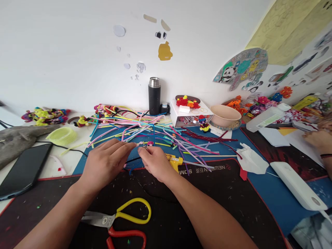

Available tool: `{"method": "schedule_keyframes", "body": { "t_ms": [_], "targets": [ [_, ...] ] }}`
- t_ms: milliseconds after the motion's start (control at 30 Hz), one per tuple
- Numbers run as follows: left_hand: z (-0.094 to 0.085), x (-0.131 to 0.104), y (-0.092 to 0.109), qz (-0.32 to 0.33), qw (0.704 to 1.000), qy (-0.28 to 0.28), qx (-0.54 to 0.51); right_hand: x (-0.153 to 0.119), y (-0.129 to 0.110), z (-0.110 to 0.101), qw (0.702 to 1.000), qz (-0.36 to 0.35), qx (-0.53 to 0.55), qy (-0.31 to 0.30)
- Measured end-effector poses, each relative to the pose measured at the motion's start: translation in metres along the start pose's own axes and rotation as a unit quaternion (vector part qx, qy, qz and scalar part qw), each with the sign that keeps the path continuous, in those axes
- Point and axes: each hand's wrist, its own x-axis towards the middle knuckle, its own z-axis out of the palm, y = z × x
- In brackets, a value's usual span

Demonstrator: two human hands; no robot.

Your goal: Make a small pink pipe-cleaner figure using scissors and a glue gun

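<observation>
Over the front of the pipe cleaner pile [135,128], my left hand [109,162] is closed, fingers pressed together. A small pale pink bit shows at its fingertips, too small to name. My right hand [157,162] is closed beside it, thumb and index finger pinched on something small and mostly hidden. The fingertips of both hands nearly meet. Just right of my right hand lies a yellow glue gun [174,160], partly covered by it. Scissors [109,220] with one yellow and one red handle lie spread on the black mat [207,214] below my hands.
A black thermos [154,97] stands by the wall, next to a white box [190,117] and a beige bowl [225,116]. A phone [24,171] lies left. At right are a crumpled tissue [251,159], a white device [298,186], a bottle [268,117] and another person's hand [317,140].
</observation>
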Motion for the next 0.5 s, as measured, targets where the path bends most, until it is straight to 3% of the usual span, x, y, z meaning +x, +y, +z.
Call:
{"method": "schedule_keyframes", "body": {
  "t_ms": [100, 200, 333, 500],
  "targets": [
    [0.001, 0.001, 0.003, -0.063, 0.997, -0.001, -0.055, -0.001, -0.002, 0.0, 1.0, 0.002, 0.013, -0.003],
    [-0.001, 0.005, 0.007, -0.185, 0.971, -0.016, -0.151, -0.003, -0.007, -0.001, 1.0, 0.013, 0.02, -0.016],
    [-0.01, 0.014, 0.01, -0.339, 0.893, -0.05, -0.293, -0.007, -0.015, -0.001, 0.997, 0.008, 0.058, -0.048],
    [-0.015, 0.021, 0.009, -0.424, 0.767, -0.083, -0.474, -0.011, -0.024, -0.002, 0.982, -0.007, 0.144, -0.121]
  ]
}}
